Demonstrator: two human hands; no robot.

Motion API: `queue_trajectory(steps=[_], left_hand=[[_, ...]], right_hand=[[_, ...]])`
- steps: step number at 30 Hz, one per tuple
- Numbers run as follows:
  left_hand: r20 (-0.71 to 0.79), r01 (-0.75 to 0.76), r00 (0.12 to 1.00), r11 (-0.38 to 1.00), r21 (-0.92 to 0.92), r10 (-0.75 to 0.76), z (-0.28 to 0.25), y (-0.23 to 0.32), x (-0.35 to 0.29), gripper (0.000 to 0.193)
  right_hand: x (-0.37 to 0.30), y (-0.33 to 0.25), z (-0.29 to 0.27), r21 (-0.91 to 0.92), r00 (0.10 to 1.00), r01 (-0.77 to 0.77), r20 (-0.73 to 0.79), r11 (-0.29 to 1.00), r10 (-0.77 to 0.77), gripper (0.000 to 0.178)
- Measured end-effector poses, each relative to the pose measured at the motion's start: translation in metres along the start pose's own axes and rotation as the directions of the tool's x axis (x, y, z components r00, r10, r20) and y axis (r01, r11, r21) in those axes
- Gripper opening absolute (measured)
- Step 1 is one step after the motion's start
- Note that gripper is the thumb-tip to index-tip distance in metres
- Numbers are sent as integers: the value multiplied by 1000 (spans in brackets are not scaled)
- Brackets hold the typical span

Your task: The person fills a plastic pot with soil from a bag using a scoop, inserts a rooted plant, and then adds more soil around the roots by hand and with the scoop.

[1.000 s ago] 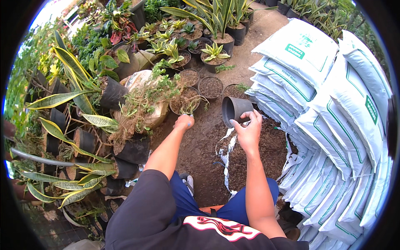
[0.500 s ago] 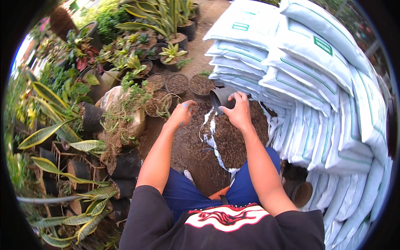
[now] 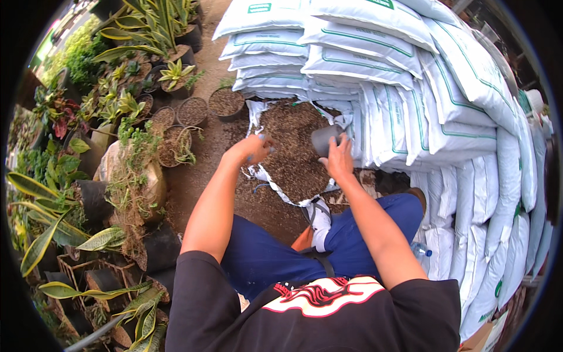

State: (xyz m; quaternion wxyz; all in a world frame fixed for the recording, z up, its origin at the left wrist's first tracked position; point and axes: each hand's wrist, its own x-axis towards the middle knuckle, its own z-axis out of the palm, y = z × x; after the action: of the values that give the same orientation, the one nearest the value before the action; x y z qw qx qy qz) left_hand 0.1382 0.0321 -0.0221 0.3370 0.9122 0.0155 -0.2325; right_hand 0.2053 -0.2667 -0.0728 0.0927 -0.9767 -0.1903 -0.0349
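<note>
A dark grey plastic plant pot (image 3: 324,141) is tilted on its side low over the soil mix, its bottom end toward the white sacks. My right hand (image 3: 338,157) grips it from the near side, thumb and fingers around its wall. Loose brown soil mix (image 3: 293,161) fills an opened white sack (image 3: 280,193), whose rolled edge rings the heap. My left hand (image 3: 253,149) hovers by the sack's left rim, fingers loosely bent and apart, with nothing in it. Its fingertips are slightly blurred.
Several soil-filled pots (image 3: 192,111) stand ahead on the left, beside a bundle with trailing green plants (image 3: 132,176). Potted snake plants (image 3: 41,234) crowd the left side. Tall stacks of white sacks (image 3: 387,111) wall the right. A plastic bottle (image 3: 420,251) lies near my right knee.
My view has swung to the right, showing more of the opened sack. The pot has come down toward the soil and turned, its mouth no longer facing left. My left hand stays empty.
</note>
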Motion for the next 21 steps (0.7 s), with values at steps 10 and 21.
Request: queue_trajectory(steps=[10, 21], left_hand=[[-22, -275, 961, 961, -44, 274, 22, 67, 43, 39], [155, -464, 864, 878, -118, 478, 91, 270, 70, 36]], right_hand=[[-53, 55, -19, 426, 973, -6, 211, 905, -93, 53], [-143, 200, -164, 739, 938, -117, -137, 663, 318, 34]])
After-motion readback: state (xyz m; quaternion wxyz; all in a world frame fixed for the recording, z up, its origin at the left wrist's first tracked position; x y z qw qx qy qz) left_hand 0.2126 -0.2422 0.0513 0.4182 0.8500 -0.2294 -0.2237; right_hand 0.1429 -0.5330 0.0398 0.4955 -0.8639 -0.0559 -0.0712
